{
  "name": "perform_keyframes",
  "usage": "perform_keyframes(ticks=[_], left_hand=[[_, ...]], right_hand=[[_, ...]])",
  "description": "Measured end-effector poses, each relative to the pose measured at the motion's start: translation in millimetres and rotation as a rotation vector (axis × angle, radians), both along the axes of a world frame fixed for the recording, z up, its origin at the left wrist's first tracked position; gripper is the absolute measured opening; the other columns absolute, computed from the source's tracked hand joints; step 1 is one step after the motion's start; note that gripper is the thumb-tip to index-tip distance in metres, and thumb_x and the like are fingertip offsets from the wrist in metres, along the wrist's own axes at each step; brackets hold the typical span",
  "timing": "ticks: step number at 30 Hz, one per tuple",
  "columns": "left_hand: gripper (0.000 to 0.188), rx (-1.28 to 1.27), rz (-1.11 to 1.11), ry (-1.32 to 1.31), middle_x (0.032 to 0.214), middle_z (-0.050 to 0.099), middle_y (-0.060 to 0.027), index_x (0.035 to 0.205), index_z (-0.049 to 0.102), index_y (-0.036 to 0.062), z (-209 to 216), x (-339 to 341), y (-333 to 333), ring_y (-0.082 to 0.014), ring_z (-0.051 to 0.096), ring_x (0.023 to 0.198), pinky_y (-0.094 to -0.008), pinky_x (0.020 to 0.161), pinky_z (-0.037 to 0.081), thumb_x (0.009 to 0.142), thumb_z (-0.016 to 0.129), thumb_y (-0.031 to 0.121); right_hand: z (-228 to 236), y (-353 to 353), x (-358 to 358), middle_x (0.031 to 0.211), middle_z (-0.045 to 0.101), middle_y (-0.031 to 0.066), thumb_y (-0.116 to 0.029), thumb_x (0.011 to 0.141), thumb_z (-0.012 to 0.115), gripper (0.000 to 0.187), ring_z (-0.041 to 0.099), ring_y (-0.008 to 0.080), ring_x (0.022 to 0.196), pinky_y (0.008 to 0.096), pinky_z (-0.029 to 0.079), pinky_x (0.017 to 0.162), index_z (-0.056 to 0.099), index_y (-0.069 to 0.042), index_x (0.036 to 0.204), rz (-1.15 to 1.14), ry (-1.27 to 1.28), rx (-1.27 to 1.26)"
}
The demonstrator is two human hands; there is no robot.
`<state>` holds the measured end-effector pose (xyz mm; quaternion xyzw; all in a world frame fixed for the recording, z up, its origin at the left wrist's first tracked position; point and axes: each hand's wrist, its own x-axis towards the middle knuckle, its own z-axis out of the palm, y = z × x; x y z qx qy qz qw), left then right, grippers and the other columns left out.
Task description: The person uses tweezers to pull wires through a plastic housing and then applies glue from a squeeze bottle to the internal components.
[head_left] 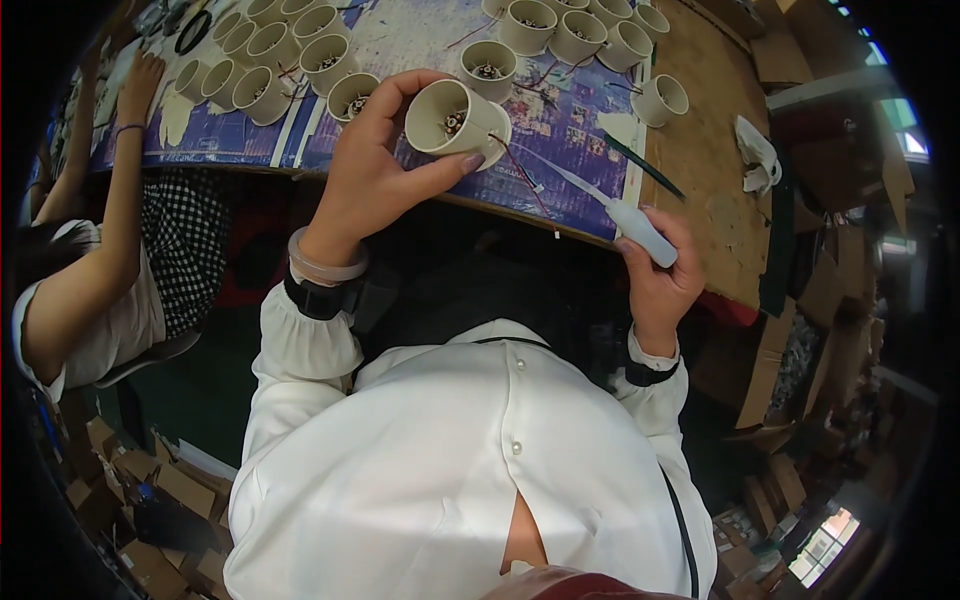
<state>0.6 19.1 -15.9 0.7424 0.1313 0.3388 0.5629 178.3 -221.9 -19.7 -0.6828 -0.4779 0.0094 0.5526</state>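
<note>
My left hand (385, 160) grips a cream cup-shaped plastic housing (432, 128), thumb near its flanged base and fingers round the far side. The housing is tilted, its open mouth toward the left, and a small metal part shows inside. Thin wires (522, 172) with a white connector hang from its base. In my right hand (665, 275) is a small translucent squeeze bottle (640, 230) with a long thin nozzle (565, 175). The nozzle points up and left toward the base of the housing; whether its tip touches cannot be made out.
More cream housings (490, 68) stand in groups across the table (715, 200), several with wires trailing. A dark green strip (645, 165) and crumpled white tissue (757, 155) lie on the right. At the left, another person's arm (125, 180) reaches over the table. Cardboard boxes (770, 370) stand around.
</note>
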Motion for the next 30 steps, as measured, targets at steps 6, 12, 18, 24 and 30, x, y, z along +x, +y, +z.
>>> perform_keyframes(ticks=[6,12,18,24,30], left_hand=[[0.064,-0.039,-0.008,-0.017,0.115,0.061,-0.0067,0.127,0.049,0.0013,-1.8,1.0,-3.5,-0.0155,0.058,0.108,-0.0291,0.097,0.045,0.074,0.084,0.013],[0.066,-0.043,-0.019,-0.036,0.115,0.062,-0.0068,0.126,0.05,0.0024,0.1,-1.3,-5.6,-0.0166,0.059,0.109,-0.0299,0.097,0.046,0.073,0.086,0.017],[0.068,-0.022,-0.013,-0.019,0.115,0.062,-0.0073,0.126,0.05,0.003,-0.1,-2.9,-5.4,-0.0174,0.059,0.109,-0.0304,0.097,0.047,0.072,0.087,0.019],[0.068,-0.001,-0.008,-0.016,0.115,0.062,-0.0073,0.125,0.05,0.0029,1.1,-3.2,-5.6,-0.0171,0.06,0.109,-0.0303,0.097,0.047,0.071,0.088,0.019],[0.067,0.006,-0.003,-0.013,0.114,0.062,-0.0069,0.125,0.051,0.0034,1.8,-1.9,-6.3,-0.017,0.06,0.108,-0.0302,0.096,0.048,0.071,0.088,0.019]], right_hand=[[-0.6,5.1,0.6,0.096,0.066,0.0079,-0.002,0.071,0.084,0.039,0.06,0.0182,0.084,0.0271,0.047,0.075,0.066,-0.003,0.106,-0.022,-0.039,0.034],[-1.3,5.8,0.0,0.095,0.066,0.0077,-0.002,0.072,0.084,0.039,0.06,0.0183,0.084,0.0273,0.047,0.075,0.066,-0.003,0.106,-0.015,-0.04,0.024],[-2.2,5.7,0.2,0.095,0.066,0.0078,-0.002,0.072,0.083,0.039,0.06,0.0186,0.083,0.0275,0.047,0.074,0.066,-0.003,0.106,-0.011,-0.069,0.031],[1.5,5.9,0.9,0.095,0.066,0.0081,-0.002,0.071,0.084,0.039,0.06,0.0191,0.083,0.0277,0.047,0.073,0.066,-0.003,0.106,-0.007,-0.073,0.028],[2.5,5.5,3.1,0.094,0.066,0.0087,-0.003,0.07,0.085,0.039,0.061,0.0203,0.082,0.0284,0.048,0.072,0.066,-0.004,0.105,-0.019,-0.129,0.015]])
